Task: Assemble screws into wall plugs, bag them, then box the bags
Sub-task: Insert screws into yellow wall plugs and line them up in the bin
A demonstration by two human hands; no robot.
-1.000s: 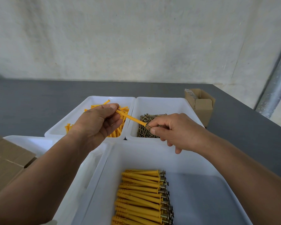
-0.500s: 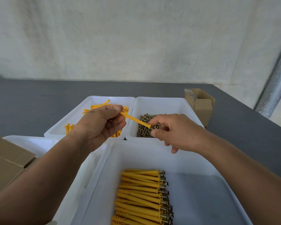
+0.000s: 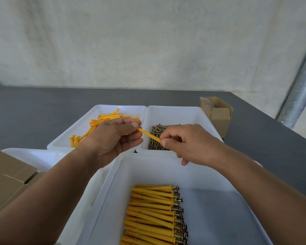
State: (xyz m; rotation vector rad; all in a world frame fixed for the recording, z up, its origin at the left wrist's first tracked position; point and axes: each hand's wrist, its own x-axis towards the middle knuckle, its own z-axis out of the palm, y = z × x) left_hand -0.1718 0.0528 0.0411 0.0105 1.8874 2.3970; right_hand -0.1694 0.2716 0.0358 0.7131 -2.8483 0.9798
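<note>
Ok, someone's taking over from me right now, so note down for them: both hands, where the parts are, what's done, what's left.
Left hand holds one wall plug; right hand pinches its free end, any screw there hidden by fingers.
Loose plugs: far left tray. Loose screws: far right tray.
Done: assembled sets stacked in the near tray.
Left: finish this plug, work through the rest, then bag and box. A cardboard box stands at the far right.
</note>
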